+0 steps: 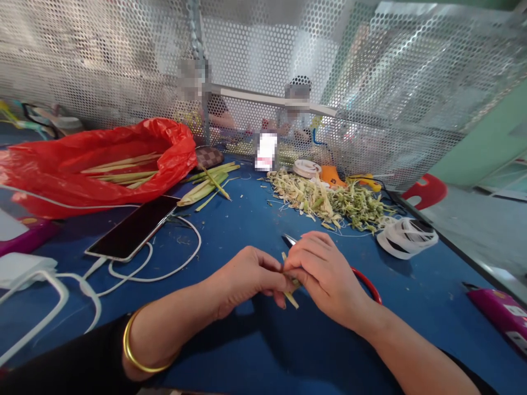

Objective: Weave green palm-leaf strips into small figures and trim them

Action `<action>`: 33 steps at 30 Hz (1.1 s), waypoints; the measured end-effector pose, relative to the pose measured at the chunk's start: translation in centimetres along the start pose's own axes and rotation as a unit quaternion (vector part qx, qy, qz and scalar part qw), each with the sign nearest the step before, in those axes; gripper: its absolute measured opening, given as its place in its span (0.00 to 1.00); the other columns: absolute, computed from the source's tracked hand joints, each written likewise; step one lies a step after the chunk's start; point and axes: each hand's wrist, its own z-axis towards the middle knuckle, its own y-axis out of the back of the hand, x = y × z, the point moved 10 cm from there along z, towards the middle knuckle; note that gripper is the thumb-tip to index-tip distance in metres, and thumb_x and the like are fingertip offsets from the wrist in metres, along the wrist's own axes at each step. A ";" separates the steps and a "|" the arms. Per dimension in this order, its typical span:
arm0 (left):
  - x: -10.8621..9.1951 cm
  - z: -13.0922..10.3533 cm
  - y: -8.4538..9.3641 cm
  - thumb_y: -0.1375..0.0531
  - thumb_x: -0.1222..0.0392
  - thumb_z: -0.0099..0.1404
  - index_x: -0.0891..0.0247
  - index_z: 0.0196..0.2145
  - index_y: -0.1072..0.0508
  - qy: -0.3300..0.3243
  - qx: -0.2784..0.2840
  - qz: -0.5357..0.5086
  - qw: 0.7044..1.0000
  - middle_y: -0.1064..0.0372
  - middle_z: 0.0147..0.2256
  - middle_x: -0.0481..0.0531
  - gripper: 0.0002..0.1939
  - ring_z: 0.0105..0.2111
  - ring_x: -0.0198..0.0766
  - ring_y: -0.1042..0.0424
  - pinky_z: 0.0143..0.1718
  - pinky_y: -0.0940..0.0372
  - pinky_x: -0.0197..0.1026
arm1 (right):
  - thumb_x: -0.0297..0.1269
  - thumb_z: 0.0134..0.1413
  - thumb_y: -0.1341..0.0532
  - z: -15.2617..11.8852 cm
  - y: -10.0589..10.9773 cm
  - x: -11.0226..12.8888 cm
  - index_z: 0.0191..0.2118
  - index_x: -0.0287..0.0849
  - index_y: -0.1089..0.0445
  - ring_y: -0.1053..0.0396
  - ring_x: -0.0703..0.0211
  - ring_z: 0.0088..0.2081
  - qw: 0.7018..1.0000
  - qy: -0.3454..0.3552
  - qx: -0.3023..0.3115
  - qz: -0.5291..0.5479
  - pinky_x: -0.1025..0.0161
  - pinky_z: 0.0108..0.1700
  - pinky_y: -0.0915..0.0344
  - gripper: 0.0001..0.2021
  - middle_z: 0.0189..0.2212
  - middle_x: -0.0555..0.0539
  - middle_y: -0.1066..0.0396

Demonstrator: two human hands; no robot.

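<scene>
My left hand (pixel 247 277) and my right hand (pixel 323 269) meet over the middle of the blue table (pixel 230 230). Between their fingertips they pinch a small pale yellow-green strip of dried leaf (pixel 292 299), its lower end poking out below. Most of the strip is hidden by the fingers. A pair of scissors with red handles (pixel 368 285) shows behind my right hand, and its blade tip sticks out on the far side; whether that hand touches it, I cannot tell. Beyond my hands lies a heap of leaf scraps and small greenish pieces (pixel 358 204).
At left stand a red plastic bag (pixel 61 175) with long leaves, a phone (pixel 134 227) and white cables. More leaves (pixel 201 190) lie beside the bag. A roll of white tape (pixel 405 238) sits at right, with a purple box (pixel 500 312) nearer. Perforated metal panels close the back, people behind.
</scene>
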 end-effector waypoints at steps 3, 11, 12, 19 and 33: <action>-0.5 -0.3 0.0 0.38 0.60 0.49 0.62 0.19 0.23 -0.009 -0.003 0.027 1.000 0.29 0.18 0.48 0.06 0.24 0.36 0.32 0.32 0.40 0.37 | 0.25 0.59 0.47 -0.1 -0.2 0.2 0.31 0.42 0.34 0.36 0.62 0.32 1.000 0.010 0.023 -0.017 0.56 0.49 0.44 0.09 0.29 0.50 0.32; -0.5 -0.1 1.1 0.38 0.58 0.49 0.64 0.23 0.22 0.012 -0.051 -0.002 0.999 0.27 0.19 0.50 0.08 0.24 0.35 0.33 0.28 0.43 0.35 | 0.27 0.58 0.44 -0.4 1.7 1.0 0.37 0.44 0.30 0.32 0.61 0.35 0.995 0.012 -0.061 -0.082 0.54 0.52 0.45 0.07 0.33 0.48 0.29; -0.3 -0.1 1.4 0.38 0.57 0.49 0.65 0.23 0.23 0.016 -0.067 -0.028 0.997 0.27 0.20 0.51 0.08 0.24 0.35 0.32 0.28 0.43 0.35 | 0.28 0.58 0.43 -0.6 2.1 1.1 0.39 0.44 0.30 0.32 0.61 0.35 0.992 0.007 -0.085 -0.096 0.53 0.52 0.45 0.06 0.34 0.48 0.28; 0.0 -0.3 2.9 0.34 0.56 0.48 0.66 0.22 0.26 -0.017 -0.161 -0.147 0.976 0.33 0.20 0.47 0.10 0.23 0.31 0.35 0.32 0.39 0.37 | 0.26 0.55 0.42 -1.9 -0.1 4.1 0.37 0.42 0.27 0.30 0.61 0.34 0.960 0.099 -0.114 -0.234 0.53 0.54 0.46 0.08 0.31 0.50 0.26; -0.5 -0.8 2.6 0.42 0.46 0.58 0.68 0.31 0.23 -0.021 -0.133 -0.151 0.979 0.23 0.26 0.58 0.20 0.31 0.43 0.24 0.38 0.36 0.41 | 0.24 0.55 0.41 -1.1 1.9 1.5 0.34 0.44 0.29 0.30 0.61 0.33 0.969 -0.007 -0.165 -0.186 0.53 0.50 0.44 0.07 0.30 0.50 0.27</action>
